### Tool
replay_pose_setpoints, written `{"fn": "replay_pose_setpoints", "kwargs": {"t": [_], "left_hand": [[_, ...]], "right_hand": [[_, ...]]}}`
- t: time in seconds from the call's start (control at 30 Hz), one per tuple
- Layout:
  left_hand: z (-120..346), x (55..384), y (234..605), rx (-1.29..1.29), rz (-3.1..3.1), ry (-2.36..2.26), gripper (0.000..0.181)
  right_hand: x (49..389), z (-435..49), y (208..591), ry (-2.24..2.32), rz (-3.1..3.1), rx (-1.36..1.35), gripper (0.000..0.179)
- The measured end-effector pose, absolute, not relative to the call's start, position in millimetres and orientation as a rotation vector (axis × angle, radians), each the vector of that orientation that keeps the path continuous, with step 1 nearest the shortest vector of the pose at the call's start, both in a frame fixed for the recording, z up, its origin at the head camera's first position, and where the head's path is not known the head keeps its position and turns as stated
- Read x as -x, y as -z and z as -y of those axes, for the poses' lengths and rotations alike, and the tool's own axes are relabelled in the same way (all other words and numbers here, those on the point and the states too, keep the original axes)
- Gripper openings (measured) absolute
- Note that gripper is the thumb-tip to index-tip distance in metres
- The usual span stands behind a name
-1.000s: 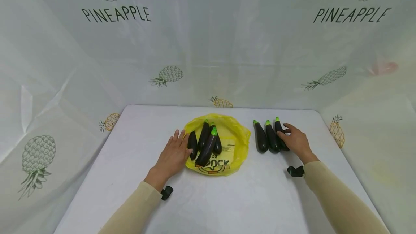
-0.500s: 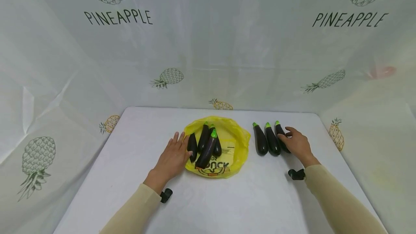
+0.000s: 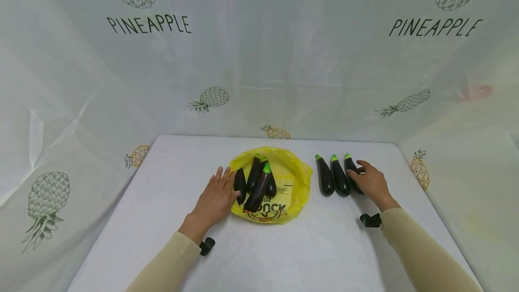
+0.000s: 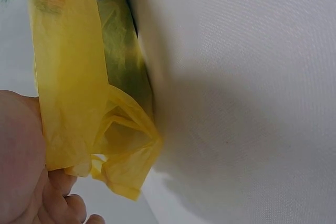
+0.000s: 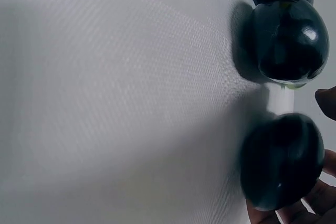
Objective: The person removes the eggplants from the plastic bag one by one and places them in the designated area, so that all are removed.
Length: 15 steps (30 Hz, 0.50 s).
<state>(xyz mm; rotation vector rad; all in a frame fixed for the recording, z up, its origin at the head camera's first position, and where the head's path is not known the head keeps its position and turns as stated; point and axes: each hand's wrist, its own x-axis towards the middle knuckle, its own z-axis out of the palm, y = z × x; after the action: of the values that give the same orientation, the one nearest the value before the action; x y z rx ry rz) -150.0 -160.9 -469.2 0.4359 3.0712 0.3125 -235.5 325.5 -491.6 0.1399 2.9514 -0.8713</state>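
In the head view my left hand (image 3: 212,199) lies along the left edge of a yellow plastic bag (image 3: 302,184), fingers extended, thumb reaching over its rim. The left wrist view shows the yellow bag (image 4: 73,72) against that hand, fingertips below it. Several dark eggplants (image 3: 258,188) with green stems rest in the bag's mouth. To the right, two eggplants (image 3: 325,177) lie side by side, and a third eggplant (image 3: 351,166) sits slightly apart within my right hand's (image 3: 373,184) grasp. In the right wrist view, fingers curve beneath this eggplant (image 5: 283,161), with the thumb above.
Everything rests on a white table (image 3: 284,256). Behind and around it hangs a pale curtain (image 3: 284,57) printed with pineapples. A small black wrist device (image 3: 370,221) sits by the right cuff, and another black device (image 3: 207,246) by the left.
The rightmost eggplant has shifted slightly right with my right hand, widening the gap to its neighbour. My left hand and the bag keep their places. The head view has tilted slightly upward.
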Motion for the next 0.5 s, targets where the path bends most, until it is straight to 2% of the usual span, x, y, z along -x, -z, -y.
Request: {"fn": "replay_pose_setpoints", "kwargs": {"t": [0.27, 0.5], "left_hand": [[159.3, 149.3, 470.0, -0.436, -3.064, -0.309, 0.069], [163.5, 151.5, 470.1, -0.460, -3.063, -0.298, 0.069]], "right_hand": [[231.9, -330.4, 492.5, 0.869, -2.964, -0.152, 0.079], [231.6, -324.0, 491.2, 0.874, -3.103, -0.185, 0.070]]}}
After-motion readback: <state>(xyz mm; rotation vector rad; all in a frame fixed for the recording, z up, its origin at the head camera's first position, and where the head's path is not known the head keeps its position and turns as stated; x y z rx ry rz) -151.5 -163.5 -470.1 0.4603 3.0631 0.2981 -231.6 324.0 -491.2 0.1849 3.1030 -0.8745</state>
